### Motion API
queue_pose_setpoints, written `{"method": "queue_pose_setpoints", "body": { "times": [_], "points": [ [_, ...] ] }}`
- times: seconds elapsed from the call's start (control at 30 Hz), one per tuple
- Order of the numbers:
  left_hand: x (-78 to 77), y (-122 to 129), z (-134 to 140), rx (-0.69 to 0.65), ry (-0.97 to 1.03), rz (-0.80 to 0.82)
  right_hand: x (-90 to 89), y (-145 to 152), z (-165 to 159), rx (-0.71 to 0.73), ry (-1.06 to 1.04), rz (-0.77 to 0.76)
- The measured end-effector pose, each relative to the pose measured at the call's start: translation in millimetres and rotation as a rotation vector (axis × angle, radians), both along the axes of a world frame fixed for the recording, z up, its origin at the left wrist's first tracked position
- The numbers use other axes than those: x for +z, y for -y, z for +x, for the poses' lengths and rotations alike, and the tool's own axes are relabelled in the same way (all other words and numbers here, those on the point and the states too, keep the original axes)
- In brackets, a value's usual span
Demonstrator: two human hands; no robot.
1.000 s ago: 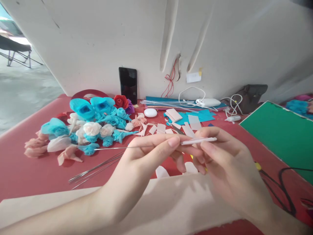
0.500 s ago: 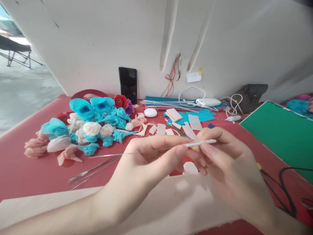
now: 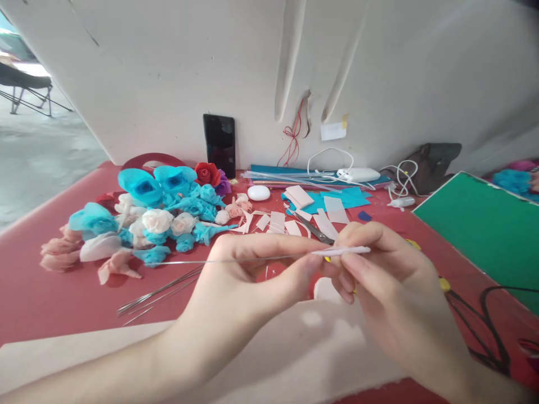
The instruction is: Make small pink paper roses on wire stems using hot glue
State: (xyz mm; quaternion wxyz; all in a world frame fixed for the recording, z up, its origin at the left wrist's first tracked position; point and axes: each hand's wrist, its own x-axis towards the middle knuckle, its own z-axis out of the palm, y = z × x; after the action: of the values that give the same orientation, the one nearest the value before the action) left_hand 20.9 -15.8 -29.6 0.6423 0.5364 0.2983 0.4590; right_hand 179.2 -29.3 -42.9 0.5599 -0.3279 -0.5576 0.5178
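Observation:
Between both hands runs a thin metal wire (image 3: 181,262), with a narrow strip of pale pink crepe paper (image 3: 356,250) rolled around its right end. My left hand (image 3: 261,280) is closed, pinching the wire where the paper begins. My right hand (image 3: 383,275) is closed too, its thumb and fingers pressed on the rolled paper. Behind the fingers lie scissors (image 3: 318,231), their handles partly hidden. Several loose wires (image 3: 155,293) rest on the red table left of my left hand.
Blue, white and pink paper flowers (image 3: 158,221) crowd the left side. Cut paper pieces (image 3: 278,222) lie beyond the hands. A phone (image 3: 219,145) leans on the wall, near a white case (image 3: 258,193). A green board (image 3: 484,235) stands right, beside black cables (image 3: 484,320). Pale paper (image 3: 105,348) covers the front.
The wire's left end has risen slightly, and the rolled paper has turned and shifted a little in my fingers. My right fingers have moved slightly. More of the scissors shows.

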Motion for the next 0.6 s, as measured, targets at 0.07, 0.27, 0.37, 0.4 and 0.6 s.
{"method": "queue_pose_setpoints", "body": {
  "times": [0.07, 0.27, 0.37, 0.4, 0.6],
  "points": [
    [0.2, 0.0, 0.3, -0.004, 0.013, -0.002, 0.1, -0.8, -0.2, -0.004, 0.002, 0.008],
    [-0.1, -0.7, 1.1, 0.005, -0.021, 0.010, 0.3, -2.8, -0.9, -0.033, 0.017, -0.012],
    [0.0, -1.4, 1.0, 0.008, -0.031, -0.001, 1.0, -3.1, -1.1, -0.050, 0.022, -0.064],
    [-0.3, -1.6, 0.6, -0.002, -0.022, -0.005, 1.4, -3.1, -1.2, -0.058, 0.026, -0.094],
    [-4.2, -2.2, -2.9, 0.027, -0.055, -0.109, 3.2, -3.1, -2.1, -0.086, 0.034, -0.184]
  ]
}}
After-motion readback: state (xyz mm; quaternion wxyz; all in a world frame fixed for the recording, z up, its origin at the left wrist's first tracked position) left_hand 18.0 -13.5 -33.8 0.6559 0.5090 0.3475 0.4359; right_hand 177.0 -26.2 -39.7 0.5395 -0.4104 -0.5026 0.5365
